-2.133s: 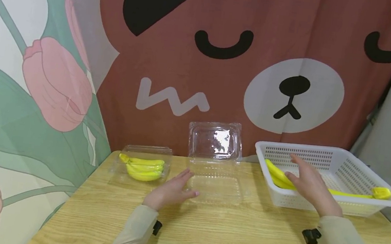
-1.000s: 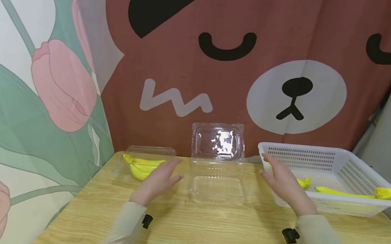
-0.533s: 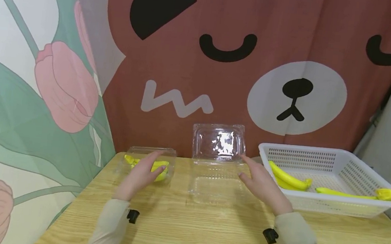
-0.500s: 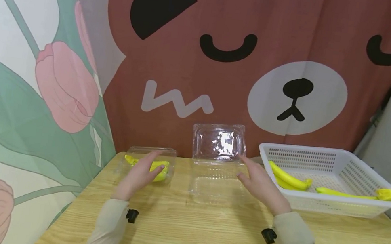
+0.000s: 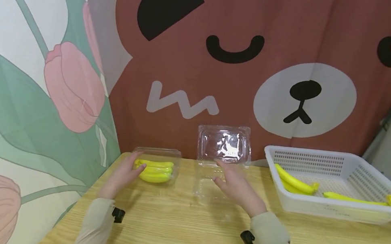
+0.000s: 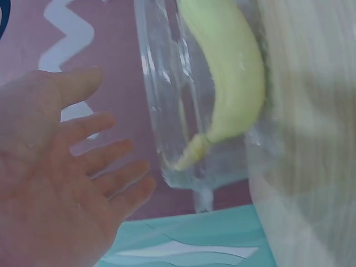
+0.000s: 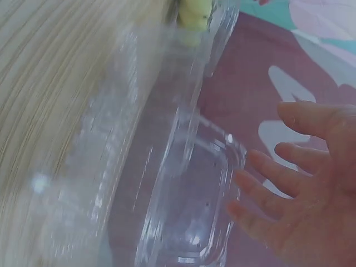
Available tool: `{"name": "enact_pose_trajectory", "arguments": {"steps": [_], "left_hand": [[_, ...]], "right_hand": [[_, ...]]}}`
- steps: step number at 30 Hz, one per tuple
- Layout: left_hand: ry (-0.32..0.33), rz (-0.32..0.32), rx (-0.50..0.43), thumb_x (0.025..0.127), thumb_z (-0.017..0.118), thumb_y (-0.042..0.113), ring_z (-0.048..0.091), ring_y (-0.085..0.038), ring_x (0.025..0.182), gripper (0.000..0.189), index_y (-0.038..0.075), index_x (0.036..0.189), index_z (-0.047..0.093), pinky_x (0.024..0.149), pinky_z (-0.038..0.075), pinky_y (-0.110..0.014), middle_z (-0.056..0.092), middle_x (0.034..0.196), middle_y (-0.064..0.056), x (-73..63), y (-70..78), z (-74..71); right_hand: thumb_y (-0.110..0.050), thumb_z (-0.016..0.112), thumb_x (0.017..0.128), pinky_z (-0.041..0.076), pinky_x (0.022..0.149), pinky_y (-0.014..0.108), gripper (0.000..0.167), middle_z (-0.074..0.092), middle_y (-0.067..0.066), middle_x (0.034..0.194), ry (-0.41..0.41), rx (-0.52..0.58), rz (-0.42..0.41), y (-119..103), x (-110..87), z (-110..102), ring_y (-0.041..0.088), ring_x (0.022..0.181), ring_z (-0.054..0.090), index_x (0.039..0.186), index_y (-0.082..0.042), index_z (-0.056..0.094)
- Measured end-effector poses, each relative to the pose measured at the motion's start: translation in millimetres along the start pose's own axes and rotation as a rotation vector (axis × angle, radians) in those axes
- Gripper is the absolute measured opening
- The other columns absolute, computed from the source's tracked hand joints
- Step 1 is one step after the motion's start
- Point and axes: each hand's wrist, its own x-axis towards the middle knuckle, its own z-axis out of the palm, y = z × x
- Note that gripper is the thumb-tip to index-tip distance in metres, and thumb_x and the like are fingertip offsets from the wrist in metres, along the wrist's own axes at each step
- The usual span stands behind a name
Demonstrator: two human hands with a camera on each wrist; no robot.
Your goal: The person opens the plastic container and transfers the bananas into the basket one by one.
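My left hand [image 5: 124,174], its fingers stretched out, is at the left side of a clear plastic clamshell box [image 5: 176,168] with bananas [image 5: 155,171] in it. In the left wrist view the palm [image 6: 67,167] faces that box, with a gap between fingers and plastic. My right hand [image 5: 240,187], fingers extended and holding nothing, is over a second clamshell box [image 5: 203,192] whose lid [image 5: 225,144] stands raised at the back. The right wrist view shows the spread fingers beside this lid [image 7: 194,206]. Part of the second box's base is hidden behind the right hand.
A white perforated basket [image 5: 334,211] stands on the right of the wooden table [image 5: 181,234]. Inside it are a bunch of bananas [image 5: 296,181] at the left and another yellow banana piece [image 5: 358,199] at the front right. A bear-print curtain [image 5: 179,136] hangs behind.
Both hands have moved left: the right from over the basket to the raised-lid box, the left from between the boxes to the far side of the banana box. The view has shifted slightly.
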Motion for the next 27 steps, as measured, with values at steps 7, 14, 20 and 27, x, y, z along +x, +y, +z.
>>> {"name": "enact_pose_trajectory", "arguments": {"steps": [7, 14, 20, 27], "left_hand": [[0.073, -0.020, 0.006, 0.101, 0.055, 0.014, 0.038, -0.049, 0.131, 0.050, -0.011, 0.141, 0.040, 0.107, 0.032, -0.060, 0.040, 0.143, -0.033, -11.2, -19.5, -1.6], [0.099, -0.046, -0.070, 0.101, 0.054, 0.014, 0.037, -0.051, 0.131, 0.049, -0.010, 0.142, 0.039, 0.107, 0.031, -0.062, 0.040, 0.142, -0.036, -11.9, -40.0, -7.7], [0.012, -0.197, -0.157, 0.105, 0.048, 0.026, 0.024, -0.051, 0.138, 0.064, -0.007, 0.152, 0.021, 0.111, 0.024, -0.062, 0.023, 0.153, -0.034, -13.2, -52.7, -11.1], [-0.009, -0.130, -0.219, 0.100, 0.058, 0.023, 0.025, -0.051, 0.138, 0.075, -0.008, 0.152, 0.015, 0.111, 0.027, -0.061, 0.020, 0.154, -0.035, -12.4, -60.4, 0.8]], "right_hand": [[-0.022, 0.064, 0.096, 0.029, 0.114, 0.049, 0.064, 0.039, 0.010, 0.153, -0.041, 0.055, 0.007, -16, 15.3, 26, 0.031, 0.138, 0.038, 0.153, -0.012, 0.035], [-0.022, 0.063, 0.097, 0.031, 0.113, 0.049, 0.061, 0.044, 0.010, 0.150, -0.029, 0.143, -0.008, -34, 29.4, 50, 0.030, 0.137, 0.040, 0.152, -0.011, 0.037], [-0.024, 0.061, 0.097, 0.027, 0.114, 0.050, 0.071, 0.032, 0.012, 0.157, 0.000, 0.282, 0.004, -52, 40.6, 75, 0.031, 0.142, 0.031, 0.156, -0.011, 0.025], [-0.017, 0.060, 0.096, 0.016, 0.118, 0.046, 0.080, 0.015, 0.010, 0.162, 0.018, 0.424, 0.042, -78, 49.0, 98, 0.028, 0.147, 0.017, 0.158, -0.009, 0.011]]}}
